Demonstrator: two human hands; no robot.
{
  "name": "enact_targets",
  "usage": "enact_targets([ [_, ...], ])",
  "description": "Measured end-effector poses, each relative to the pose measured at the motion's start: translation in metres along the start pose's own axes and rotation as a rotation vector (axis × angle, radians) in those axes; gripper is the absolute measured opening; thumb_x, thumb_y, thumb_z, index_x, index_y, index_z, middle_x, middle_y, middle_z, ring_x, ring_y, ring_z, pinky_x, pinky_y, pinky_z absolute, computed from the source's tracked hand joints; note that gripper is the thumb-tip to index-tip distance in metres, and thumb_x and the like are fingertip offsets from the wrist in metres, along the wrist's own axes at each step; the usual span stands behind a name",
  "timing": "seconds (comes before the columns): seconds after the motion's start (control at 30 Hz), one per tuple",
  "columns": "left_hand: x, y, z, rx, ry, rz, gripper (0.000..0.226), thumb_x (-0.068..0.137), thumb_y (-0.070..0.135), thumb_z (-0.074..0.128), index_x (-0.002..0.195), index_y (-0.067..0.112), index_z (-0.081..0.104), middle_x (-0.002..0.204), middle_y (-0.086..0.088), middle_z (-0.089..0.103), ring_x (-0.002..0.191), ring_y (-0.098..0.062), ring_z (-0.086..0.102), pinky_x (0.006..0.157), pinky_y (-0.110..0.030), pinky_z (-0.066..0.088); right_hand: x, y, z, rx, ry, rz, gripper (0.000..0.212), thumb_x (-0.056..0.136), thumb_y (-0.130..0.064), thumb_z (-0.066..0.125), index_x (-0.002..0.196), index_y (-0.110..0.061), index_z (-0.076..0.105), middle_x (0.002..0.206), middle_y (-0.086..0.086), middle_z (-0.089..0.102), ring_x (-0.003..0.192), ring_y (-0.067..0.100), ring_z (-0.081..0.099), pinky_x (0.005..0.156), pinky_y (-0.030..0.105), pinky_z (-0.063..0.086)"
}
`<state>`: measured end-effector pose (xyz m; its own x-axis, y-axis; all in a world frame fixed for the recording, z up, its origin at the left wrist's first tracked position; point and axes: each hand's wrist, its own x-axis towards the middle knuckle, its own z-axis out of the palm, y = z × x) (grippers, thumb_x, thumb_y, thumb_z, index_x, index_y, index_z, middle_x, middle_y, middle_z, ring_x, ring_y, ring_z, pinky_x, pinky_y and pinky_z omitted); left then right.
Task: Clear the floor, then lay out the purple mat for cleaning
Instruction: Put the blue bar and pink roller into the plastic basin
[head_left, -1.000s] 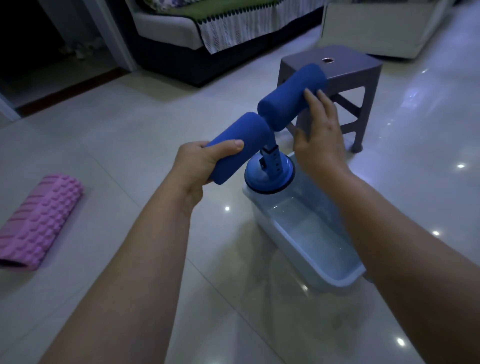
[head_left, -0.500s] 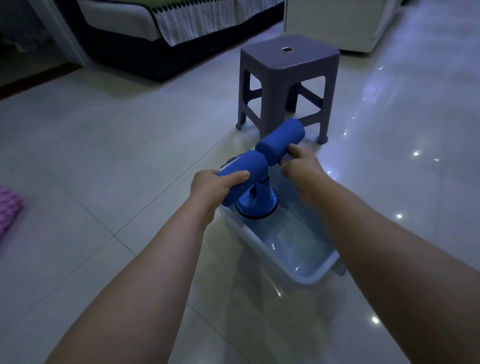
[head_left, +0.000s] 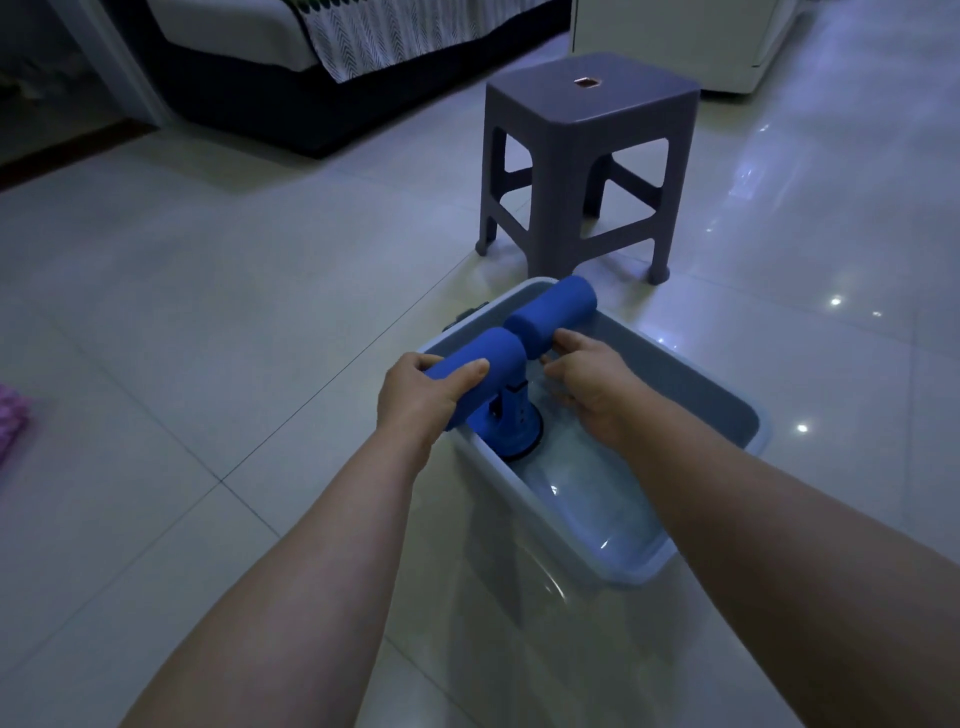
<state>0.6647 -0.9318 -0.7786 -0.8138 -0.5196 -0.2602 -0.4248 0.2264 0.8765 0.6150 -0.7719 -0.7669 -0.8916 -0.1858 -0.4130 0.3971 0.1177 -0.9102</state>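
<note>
Tiled floor (head_left: 218, 322): wide bare stretch to the left. Grey stool (head_left: 582, 156) just beyond plastic bin (head_left: 727, 410). Blue sit-up bar (head_left: 519, 338) base sits inside bin's left corner. Left hand (head_left: 421, 400) wrapped around near foam roller; right hand (head_left: 592, 384), fingers curled, touches far roller. Purple mat (head_left: 10, 415) at left frame edge.

A bin (head_left: 727, 410) is sitting on the floor (head_left: 208, 291) ahead, with a stool (head_left: 587, 156) standing just behind it and a sofa (head_left: 291, 67) lying further back to the left. A sit-up bar (head_left: 524, 338) is standing in the bin's near-left corner, its base (head_left: 519, 431) down inside, the left hand (head_left: 421, 395) wrapping its left roller and the right hand (head_left: 592, 384) touching its right roller. A mat (head_left: 10, 415) is lying at the far left edge of the floor, well apart from the bin.
</note>
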Motion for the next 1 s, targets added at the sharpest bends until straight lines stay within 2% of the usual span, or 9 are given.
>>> enact_targets([
  [0.1, 0.004, -0.011, -0.002, 0.052, 0.061, 0.099, 0.051, 0.069, 0.050, 0.078, 0.106, 0.020, 0.060, 0.109, 0.004, 0.060, 0.098, -0.016, 0.059, 0.083, -0.036, 0.053, 0.002, 0.006, 0.006, -0.144, -0.029, 0.018, 0.067, 0.091, 0.008, 0.044, 0.150, -0.016, 0.025, 0.153, 0.008, 0.033, 0.135, 0.024, 0.038, 0.104, 0.035, 0.037],
  [0.2, 0.006, -0.014, -0.004, 0.122, 0.115, 0.207, 0.052, 0.071, 0.052, 0.075, 0.110, 0.021, 0.060, 0.114, 0.003, 0.058, 0.101, -0.013, 0.055, 0.083, -0.029, 0.046, 0.001, 0.009, 0.009, -0.229, -0.056, 0.007, 0.070, 0.092, 0.006, 0.046, 0.151, -0.020, 0.021, 0.155, 0.008, 0.027, 0.140, 0.025, 0.031, 0.105, 0.034, 0.035],
  [0.4, -0.002, -0.026, -0.014, 0.450, 0.067, 0.198, 0.077, 0.060, 0.063, 0.074, 0.122, 0.025, 0.049, 0.120, 0.001, 0.048, 0.112, -0.020, 0.048, 0.089, -0.042, 0.050, -0.010, 0.012, 0.014, -0.460, -0.083, -0.061, 0.080, 0.088, -0.011, 0.064, 0.152, -0.019, 0.015, 0.157, 0.005, 0.022, 0.139, 0.025, 0.031, 0.106, 0.034, 0.035],
  [0.5, -0.004, -0.025, -0.020, 0.458, 0.059, 0.193, 0.074, 0.064, 0.061, 0.074, 0.124, 0.025, 0.049, 0.120, 0.000, 0.049, 0.112, -0.020, 0.049, 0.087, -0.037, 0.049, -0.020, 0.013, 0.016, -0.715, -0.138, -0.032, 0.072, 0.082, -0.025, 0.072, 0.142, -0.008, 0.036, 0.142, 0.010, 0.043, 0.124, 0.026, 0.048, 0.098, 0.034, 0.043],
  [0.57, -0.007, -0.025, -0.021, 0.426, 0.051, 0.207, 0.073, 0.066, 0.057, 0.075, 0.126, 0.025, 0.049, 0.119, 0.001, 0.050, 0.111, -0.020, 0.050, 0.086, -0.036, 0.048, -0.027, 0.014, 0.016, -0.891, -0.221, -0.005, 0.060, 0.078, -0.037, 0.074, 0.128, -0.011, 0.054, 0.123, 0.007, 0.060, 0.106, 0.021, 0.058, 0.091, 0.033, 0.049],
  [0.63, -0.010, -0.027, -0.023, 0.395, 0.053, 0.226, 0.073, 0.068, 0.055, 0.075, 0.129, 0.025, 0.049, 0.121, 0.000, 0.051, 0.112, -0.020, 0.051, 0.089, -0.037, 0.048, -0.034, 0.017, 0.017, -1.029, -0.317, -0.003, 0.058, 0.075, -0.041, 0.074, 0.125, -0.015, 0.060, 0.117, 0.001, 0.064, 0.103, 0.017, 0.060, 0.092, 0.032, 0.051],
  [0.73, -0.012, -0.028, -0.024, 0.388, 0.060, 0.241, 0.068, 0.070, 0.052, 0.075, 0.127, 0.024, 0.051, 0.120, -0.001, 0.053, 0.111, -0.020, 0.051, 0.088, -0.035, 0.048, -0.040, 0.022, 0.023, -1.038, -0.396, -0.066, 0.032, 0.080, -0.024, 0.069, 0.112, -0.016, 0.069, 0.107, 0.004, 0.069, 0.097, 0.018, 0.064, 0.091, 0.034, 0.052],
  [0.87, -0.011, -0.030, -0.028, 0.346, 0.064, 0.216, 0.065, 0.069, 0.048, 0.076, 0.125, 0.024, 0.052, 0.120, -0.001, 0.055, 0.112, -0.021, 0.052, 0.091, -0.040, 0.050, -0.045, 0.023, 0.038, -1.135, -0.408, -0.164, 0.008, 0.082, -0.014, 0.060, 0.078, -0.010, 0.065, 0.076, 0.007, 0.061, 0.069, 0.014, 0.052, 0.067, 0.031, 0.047],
  [1.0, -0.011, -0.039, -0.045, 0.308, 0.077, 0.165, 0.067, 0.065, 0.050, 0.076, 0.122, 0.026, 0.053, 0.117, 0.000, 0.057, 0.108, -0.021, 0.055, 0.090, -0.044, 0.052, -0.048, 0.026, 0.056, -1.173, -0.440, -0.225, 0.012, 0.083, -0.014, 0.058, 0.089, -0.013, 0.068, 0.082, 0.006, 0.064, 0.075, 0.018, 0.056, 0.071, 0.033, 0.050],
])
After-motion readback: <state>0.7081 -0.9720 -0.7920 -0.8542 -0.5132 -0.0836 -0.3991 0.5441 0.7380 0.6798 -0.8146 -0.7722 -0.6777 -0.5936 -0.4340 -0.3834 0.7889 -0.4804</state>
